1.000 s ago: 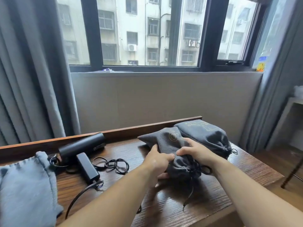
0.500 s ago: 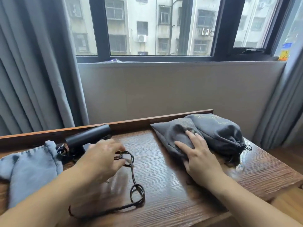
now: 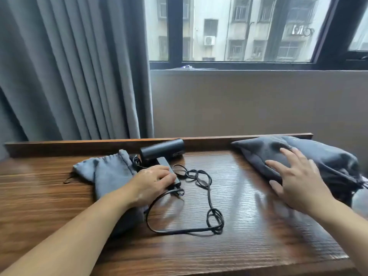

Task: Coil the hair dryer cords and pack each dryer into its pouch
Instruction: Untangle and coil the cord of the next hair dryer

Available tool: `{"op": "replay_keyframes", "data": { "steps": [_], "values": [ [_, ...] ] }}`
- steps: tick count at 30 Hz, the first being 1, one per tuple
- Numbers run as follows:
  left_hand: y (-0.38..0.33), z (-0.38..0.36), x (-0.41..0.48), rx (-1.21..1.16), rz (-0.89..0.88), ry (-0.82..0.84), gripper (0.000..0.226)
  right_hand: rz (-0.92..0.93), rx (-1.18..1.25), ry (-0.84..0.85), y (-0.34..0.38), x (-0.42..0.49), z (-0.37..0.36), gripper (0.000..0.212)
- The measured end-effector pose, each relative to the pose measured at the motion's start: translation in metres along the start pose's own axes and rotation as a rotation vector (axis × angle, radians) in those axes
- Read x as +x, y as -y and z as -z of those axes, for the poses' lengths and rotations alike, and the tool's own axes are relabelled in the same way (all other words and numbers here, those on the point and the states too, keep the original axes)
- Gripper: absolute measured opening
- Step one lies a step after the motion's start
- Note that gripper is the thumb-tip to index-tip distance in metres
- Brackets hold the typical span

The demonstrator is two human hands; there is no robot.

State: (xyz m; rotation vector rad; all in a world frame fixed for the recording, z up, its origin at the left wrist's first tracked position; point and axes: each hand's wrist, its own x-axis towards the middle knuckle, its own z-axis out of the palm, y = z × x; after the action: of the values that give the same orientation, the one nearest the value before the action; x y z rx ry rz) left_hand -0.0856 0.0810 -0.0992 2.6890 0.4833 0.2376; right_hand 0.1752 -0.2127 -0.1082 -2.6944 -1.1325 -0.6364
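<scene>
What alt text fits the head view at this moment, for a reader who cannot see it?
A person's left hand grips the handle of a black hair dryer on a wooden table, its cord lying loose and uncoiled beside a limp light grey pouch. The right hand is spread open on a filled dark grey pouch at the right.

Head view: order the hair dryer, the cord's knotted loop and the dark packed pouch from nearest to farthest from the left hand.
1. Hair dryer: gripped by the left hand.
2. Knotted loop: front centre.
3. Dark packed pouch: far right.
</scene>
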Motion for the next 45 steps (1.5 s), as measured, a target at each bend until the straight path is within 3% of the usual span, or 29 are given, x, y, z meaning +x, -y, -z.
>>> {"op": "replay_keyframes", "data": {
  "steps": [2, 4, 7, 11, 13, 16, 24, 31, 36, 45],
  "values": [
    [0.012, 0.004, -0.004, 0.004, 0.029, -0.06, 0.036, 0.124, 0.093, -0.087, 0.046, -0.005, 0.012, 0.037],
    [0.023, 0.007, -0.008, -0.009, 0.068, -0.1, 0.034, 0.173, 0.263, 0.032, 0.094, -0.007, 0.019, 0.031],
    [0.034, 0.006, -0.012, 0.042, 0.034, -0.09, 0.047, 0.193, 0.466, 0.189, 0.145, 0.002, 0.003, 0.035],
    [0.045, -0.004, -0.004, 0.164, -0.029, -0.079, 0.056, 0.169, 0.493, 0.285, 0.184, 0.035, -0.019, 0.055],
    [0.041, -0.01, 0.006, 0.335, -0.089, -0.033, 0.06, 0.154, 0.43, 0.359, 0.191, 0.048, -0.029, 0.063],
    [0.03, -0.012, 0.026, 0.566, -0.173, 0.016, 0.058, 0.134, 0.375, 0.385, 0.193, 0.057, -0.037, 0.053],
    [0.025, 0.006, 0.051, 0.692, -0.421, 0.122, 0.055, 0.095, 0.464, 0.354, 0.173, 0.051, -0.043, 0.037],
    [0.029, 0.059, 0.028, 0.701, -0.692, -0.176, 0.034, 0.113, 0.554, 0.269, 0.17, 0.056, -0.035, 0.034],
    [0.068, 0.105, -0.011, 0.748, -0.596, -0.221, 0.043, 0.097, 0.621, 0.235, 0.172, 0.055, -0.03, 0.028],
    [0.127, 0.063, -0.061, 0.777, -0.366, -0.061, 0.041, 0.052, 0.767, 0.221, 0.179, 0.056, -0.026, 0.018]
  ]
}}
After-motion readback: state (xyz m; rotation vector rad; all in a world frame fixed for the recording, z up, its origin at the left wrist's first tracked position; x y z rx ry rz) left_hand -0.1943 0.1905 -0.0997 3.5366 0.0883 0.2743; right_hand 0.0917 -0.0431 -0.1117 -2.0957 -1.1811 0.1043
